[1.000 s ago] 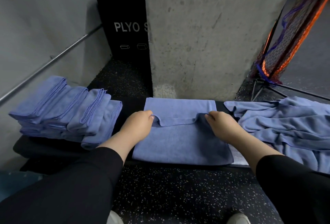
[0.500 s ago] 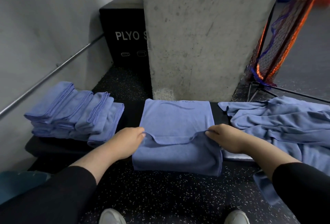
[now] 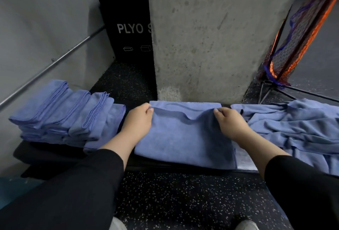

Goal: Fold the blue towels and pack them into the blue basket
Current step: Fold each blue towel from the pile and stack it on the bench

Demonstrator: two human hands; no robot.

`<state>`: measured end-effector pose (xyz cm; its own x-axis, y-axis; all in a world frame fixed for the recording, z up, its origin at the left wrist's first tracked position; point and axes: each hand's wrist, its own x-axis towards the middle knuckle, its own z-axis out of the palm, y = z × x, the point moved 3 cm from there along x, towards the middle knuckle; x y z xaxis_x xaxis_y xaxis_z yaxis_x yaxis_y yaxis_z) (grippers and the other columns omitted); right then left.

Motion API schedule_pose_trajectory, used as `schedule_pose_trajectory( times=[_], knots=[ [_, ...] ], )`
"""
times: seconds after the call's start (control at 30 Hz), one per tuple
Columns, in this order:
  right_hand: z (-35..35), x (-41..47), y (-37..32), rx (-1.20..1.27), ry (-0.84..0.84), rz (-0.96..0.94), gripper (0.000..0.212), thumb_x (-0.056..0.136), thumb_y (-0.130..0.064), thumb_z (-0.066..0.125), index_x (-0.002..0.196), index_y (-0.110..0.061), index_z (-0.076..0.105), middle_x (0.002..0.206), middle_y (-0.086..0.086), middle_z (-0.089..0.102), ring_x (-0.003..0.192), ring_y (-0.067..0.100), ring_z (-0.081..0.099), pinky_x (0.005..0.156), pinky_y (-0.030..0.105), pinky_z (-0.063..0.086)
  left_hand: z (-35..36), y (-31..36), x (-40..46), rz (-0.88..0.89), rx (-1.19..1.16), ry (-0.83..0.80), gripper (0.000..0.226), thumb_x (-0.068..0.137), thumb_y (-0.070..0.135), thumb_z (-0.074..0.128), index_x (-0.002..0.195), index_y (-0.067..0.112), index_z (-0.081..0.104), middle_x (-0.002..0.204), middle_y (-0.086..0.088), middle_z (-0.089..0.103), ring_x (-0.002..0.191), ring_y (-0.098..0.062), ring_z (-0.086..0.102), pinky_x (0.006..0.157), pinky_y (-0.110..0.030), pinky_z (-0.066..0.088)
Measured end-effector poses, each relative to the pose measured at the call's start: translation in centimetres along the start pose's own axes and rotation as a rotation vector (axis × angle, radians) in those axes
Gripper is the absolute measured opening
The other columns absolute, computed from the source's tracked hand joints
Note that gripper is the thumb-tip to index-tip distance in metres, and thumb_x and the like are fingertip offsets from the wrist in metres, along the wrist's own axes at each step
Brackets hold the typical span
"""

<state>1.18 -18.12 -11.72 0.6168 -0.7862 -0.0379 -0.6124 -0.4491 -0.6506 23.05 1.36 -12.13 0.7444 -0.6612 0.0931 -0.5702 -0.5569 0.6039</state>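
On the low black bench [image 3: 55, 153], the left hand [image 3: 136, 121] and right hand [image 3: 231, 122] each pinched a far corner of the half-folded blue microfibre towel [image 3: 185, 141], lying between the stack of folded blue towels [image 3: 64, 114] at left and the heap of loose blue towels [image 3: 297, 129] at right.

Concrete pillar [image 3: 211, 37] blocks behind; folded stack [image 3: 67, 114] left, loose towels [image 3: 293, 129] right hem the sides.
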Motion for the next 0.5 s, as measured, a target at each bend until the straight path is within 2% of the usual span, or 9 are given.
schedule_pose_trajectory(
  times=[0.07,0.1,0.2,0.27,0.4,0.5],
  knots=[
    [0.8,0.0,0.0,-0.115,-0.053,-0.048,0.037,0.105,-0.027,0.043,0.077,-0.005,0.054,0.072,0.009,0.058,0.078,0.032,0.057,0.064,0.036,0.025,1.6,-0.8,0.0,0.044,0.135,-0.098,0.028,0.105,0.025,0.043,0.081,0.013,0.051,0.080,-0.006,0.057,0.084,-0.033,0.056,0.063,-0.036,0.031],
    [0.9,0.0,0.0,-0.160,-0.060,-0.064,0.037,0.106,-0.027,0.042,0.078,-0.005,0.054,0.074,0.012,0.060,0.080,0.033,0.057,0.063,0.035,0.023,2.0,-1.0,0.0,0.064,0.192,-0.137,0.029,0.105,0.025,0.042,0.079,0.014,0.046,0.081,-0.004,0.054,0.085,-0.033,0.056,0.065,-0.035,0.030],
    [0.9,-0.2,-0.4,-0.273,-0.088,-0.069,0.035,0.107,-0.030,0.037,0.086,-0.007,0.055,0.098,0.019,0.067,0.094,0.037,0.061,0.066,0.032,0.027,2.0,-1.1,-0.1,0.084,0.272,-0.184,0.027,0.107,0.027,0.037,0.083,0.017,0.041,0.086,-0.003,0.051,0.088,-0.031,0.054,0.071,-0.036,0.034],
    [0.8,-0.8,-0.7,-0.318,-0.119,-0.065,0.035,0.107,-0.032,0.036,0.087,-0.010,0.055,0.101,0.018,0.068,0.096,0.036,0.061,0.069,0.031,0.031,1.5,-0.9,-0.7,0.087,0.313,-0.219,0.026,0.108,0.028,0.034,0.085,0.017,0.042,0.083,-0.001,0.049,0.088,-0.031,0.055,0.071,-0.036,0.034],
    [0.3,-2.5,-0.3,-0.367,-0.237,-0.050,0.040,0.106,-0.035,0.038,0.074,-0.013,0.048,0.083,0.011,0.059,0.082,0.029,0.053,0.068,0.031,0.031,0.5,-1.2,-2.7,0.086,0.333,-0.304,0.028,0.107,0.030,0.037,0.086,0.014,0.047,0.081,-0.003,0.054,0.082,-0.028,0.056,0.067,-0.038,0.039],
    [-0.3,-4.0,-0.2,-0.422,-0.340,-0.085,0.040,0.106,-0.035,0.039,0.076,-0.011,0.051,0.080,0.006,0.055,0.080,0.024,0.050,0.068,0.031,0.031,-0.2,-1.6,-4.6,0.067,0.285,-0.342,0.033,0.106,0.032,0.039,0.081,0.013,0.049,0.084,-0.008,0.060,0.081,-0.028,0.058,0.068,-0.038,0.042]
  ],
)
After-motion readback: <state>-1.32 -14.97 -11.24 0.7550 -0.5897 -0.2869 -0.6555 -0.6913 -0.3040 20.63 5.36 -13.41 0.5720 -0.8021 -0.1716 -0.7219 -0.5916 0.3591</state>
